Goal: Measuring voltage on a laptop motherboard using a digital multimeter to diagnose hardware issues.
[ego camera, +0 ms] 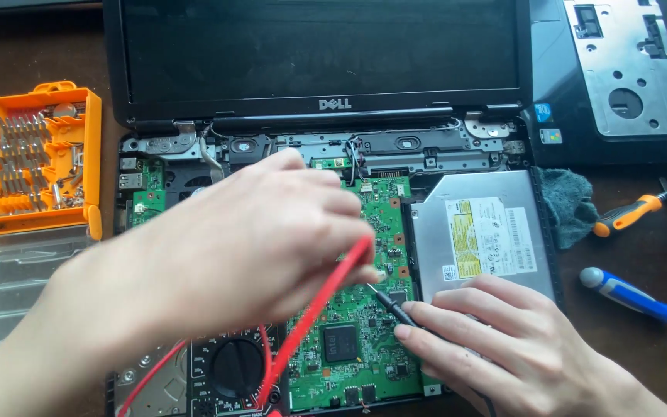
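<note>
An opened laptop lies in front of me with its green motherboard (364, 340) bare and its dark screen (318, 46) upright behind. My left hand (256, 239) hovers over the board's left part, fingers closed on a red test probe (326, 301) whose tip points at the board near the middle. My right hand (496, 332) rests at the lower right and pinches a black test probe (395, 309) with its tip on the board. A black multimeter (233, 371) with a round dial sits on the laptop's lower left, its red lead running to it.
A silver optical drive (488, 232) fills the laptop's right bay. An orange bit case (40, 154) with a clear lid stands at left. At right lie a grey cloth (569, 205), an orange-handled screwdriver (631, 214), a blue-handled screwdriver (631, 296) and a removed cover panel (627, 69).
</note>
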